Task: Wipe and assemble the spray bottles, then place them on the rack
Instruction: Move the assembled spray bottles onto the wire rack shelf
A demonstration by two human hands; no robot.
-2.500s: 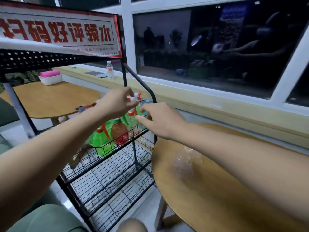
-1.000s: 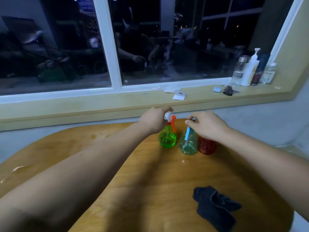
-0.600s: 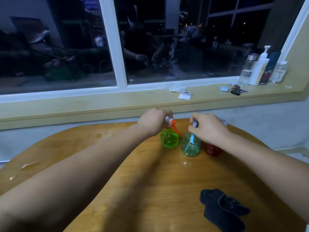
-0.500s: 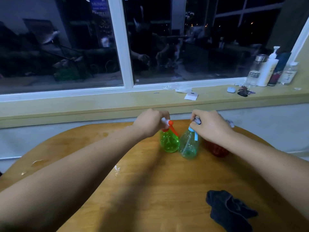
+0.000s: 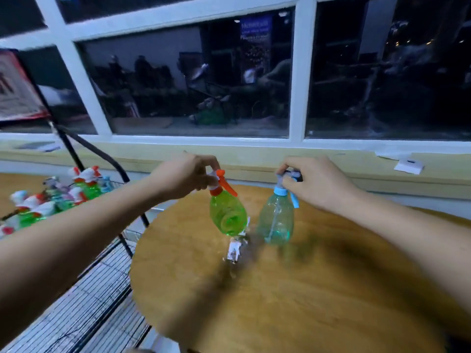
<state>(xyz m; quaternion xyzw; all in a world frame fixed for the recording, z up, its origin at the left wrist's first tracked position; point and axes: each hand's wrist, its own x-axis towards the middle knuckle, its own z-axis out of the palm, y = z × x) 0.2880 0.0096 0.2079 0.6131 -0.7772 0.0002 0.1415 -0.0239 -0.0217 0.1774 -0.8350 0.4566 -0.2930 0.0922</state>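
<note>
My left hand (image 5: 187, 174) grips the white and orange spray head of a green spray bottle (image 5: 228, 214), which hangs tilted above the round wooden table (image 5: 305, 289). My right hand (image 5: 314, 183) grips the head of a teal spray bottle (image 5: 276, 220) with a blue cap, lifted beside the green one. To the left stands the black wire rack (image 5: 102, 276), its upper shelf holding several spray bottles (image 5: 51, 200) with white and red heads.
A wet patch with a bright reflection (image 5: 234, 248) lies on the table under the green bottle. A yellow window sill (image 5: 331, 161) runs behind, with a white paper slip (image 5: 407, 165) on it. A red-bordered sign (image 5: 15, 90) tops the rack.
Both bottles have been lifted off the table and carried left toward the rack, and the view has swung left. The red bottle and the dark cloth are out of sight now.
</note>
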